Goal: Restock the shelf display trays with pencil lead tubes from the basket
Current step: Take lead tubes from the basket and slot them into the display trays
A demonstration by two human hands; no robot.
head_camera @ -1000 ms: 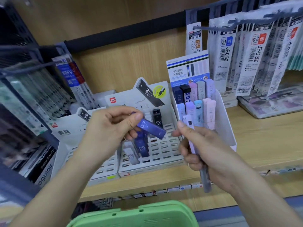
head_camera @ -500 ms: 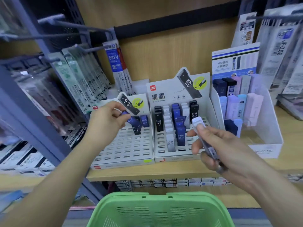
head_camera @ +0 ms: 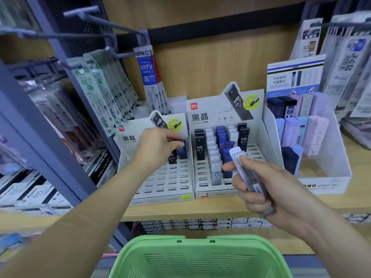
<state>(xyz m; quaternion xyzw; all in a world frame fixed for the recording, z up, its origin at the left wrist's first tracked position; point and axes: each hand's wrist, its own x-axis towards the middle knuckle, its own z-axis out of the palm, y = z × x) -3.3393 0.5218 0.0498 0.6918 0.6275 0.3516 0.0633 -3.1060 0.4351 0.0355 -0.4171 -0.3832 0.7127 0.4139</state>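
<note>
Two grey slotted display trays stand side by side on the wooden shelf. Over the back rows of the left tray (head_camera: 160, 183), my left hand (head_camera: 158, 145) pinches a dark blue lead tube (head_camera: 181, 150) that stands beside a black tube (head_camera: 172, 158). The right tray (head_camera: 259, 153) holds rows of black, white and blue tubes. In front of it my right hand (head_camera: 259, 187) grips several tubes (head_camera: 244, 169); a white-capped one sticks up past my thumb. The green basket (head_camera: 200, 257) sits below at the frame's bottom edge; its contents are hidden.
A taller white display box (head_camera: 325, 177) with pastel and dark lead cases stands to the right. Packets of pen refills (head_camera: 104, 97) hang on hooks at the left and upper right. Small boxes line the shelf (head_camera: 200, 223) beneath.
My left hand carried the blue tube left from the right tray to the back of the left tray and lowered it. My right hand stayed in front of the right tray. The camera panned left.
</note>
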